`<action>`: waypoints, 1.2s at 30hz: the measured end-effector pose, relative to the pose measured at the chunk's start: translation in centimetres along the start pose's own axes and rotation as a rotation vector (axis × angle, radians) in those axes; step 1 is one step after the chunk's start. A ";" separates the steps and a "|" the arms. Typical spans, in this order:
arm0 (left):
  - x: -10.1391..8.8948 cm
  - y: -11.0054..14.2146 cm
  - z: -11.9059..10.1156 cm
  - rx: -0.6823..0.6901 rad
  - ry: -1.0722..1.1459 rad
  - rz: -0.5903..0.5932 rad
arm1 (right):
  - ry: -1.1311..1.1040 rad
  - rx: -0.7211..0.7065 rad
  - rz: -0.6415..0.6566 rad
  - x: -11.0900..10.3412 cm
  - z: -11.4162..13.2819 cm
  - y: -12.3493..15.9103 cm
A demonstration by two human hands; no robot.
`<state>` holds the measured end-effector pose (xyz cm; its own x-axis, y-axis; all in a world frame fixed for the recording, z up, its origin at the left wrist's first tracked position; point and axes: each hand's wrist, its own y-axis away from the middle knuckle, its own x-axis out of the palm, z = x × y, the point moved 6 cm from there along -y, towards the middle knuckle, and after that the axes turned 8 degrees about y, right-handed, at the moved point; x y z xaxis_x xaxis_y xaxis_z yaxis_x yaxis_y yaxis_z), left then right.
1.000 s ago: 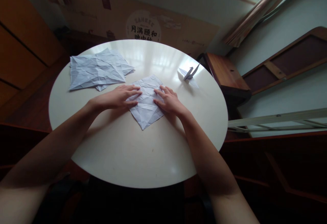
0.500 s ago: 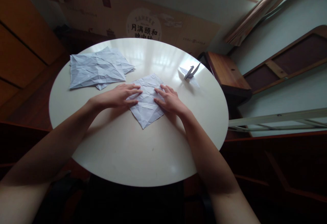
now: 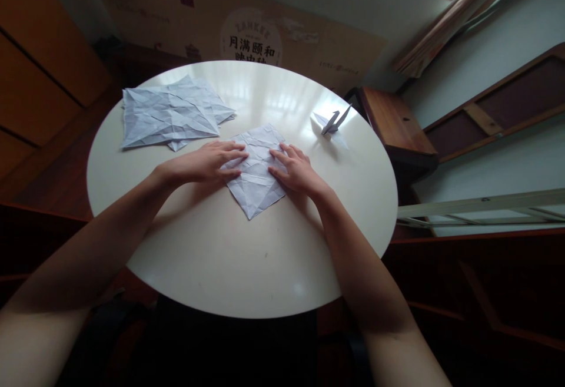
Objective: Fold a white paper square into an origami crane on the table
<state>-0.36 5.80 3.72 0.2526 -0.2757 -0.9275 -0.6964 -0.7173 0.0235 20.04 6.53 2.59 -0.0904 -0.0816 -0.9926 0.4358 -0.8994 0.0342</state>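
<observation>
A creased white sheet of paper lies on the round white table, one corner pointing toward me. On its left side rests my left hand, fingers spread and laid on the paper. My right hand lies on the right side in the same way, its fingertips on the creases. Neither hand grips anything. At the back left is a stack of crumpled, creased white sheets, just beyond my left hand. A folded paper crane stands at the right rear with its wings spread.
Beyond the table's right edge is a wooden cabinet or stool. A cardboard panel with printed characters stands behind the table. Orange cupboard doors are at the far left, and a curtain hangs at upper right.
The whole view has shifted slightly. Both hands stay flat on the creased paper, and the paper, stack and crane keep their places on the table.
</observation>
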 end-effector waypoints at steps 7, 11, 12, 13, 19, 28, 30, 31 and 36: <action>0.1 -0.1 0.1 -0.006 0.000 0.014 | -0.004 0.003 0.009 0.1 -0.1 -0.1; 0.1 -0.2 0.1 -0.019 0.014 0.042 | -0.017 -0.004 0.014 0.1 -0.1 -0.1; 0.2 -0.2 0.1 -0.022 0.018 0.050 | -0.022 -0.005 0.015 0.1 -0.2 -0.1; 0.2 -0.2 0.1 -0.028 0.022 0.057 | -0.026 -0.005 0.016 0.1 -0.2 -0.1; 0.6 -0.3 0.5 -0.004 0.051 0.070 | -0.043 -0.011 0.027 0.1 -0.2 -0.1; 0.3 -0.1 0.0 -0.022 0.063 0.091 | -0.026 -0.012 0.032 0.2 -0.1 -0.1; 0.3 -0.1 0.0 -0.023 0.050 0.088 | -0.023 -0.014 0.025 0.2 -0.1 -0.1; 0.3 -0.1 0.0 -0.024 0.042 0.085 | -0.020 -0.013 0.022 0.1 -0.1 0.0; 0.2 -0.1 0.0 -0.012 0.016 0.060 | -0.002 -0.003 0.020 0.1 0.0 0.0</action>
<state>-0.26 5.79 3.57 0.2219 -0.3285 -0.9181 -0.7021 -0.7071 0.0833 20.04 6.53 2.46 -0.0837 -0.1002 -0.9914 0.4404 -0.8962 0.0534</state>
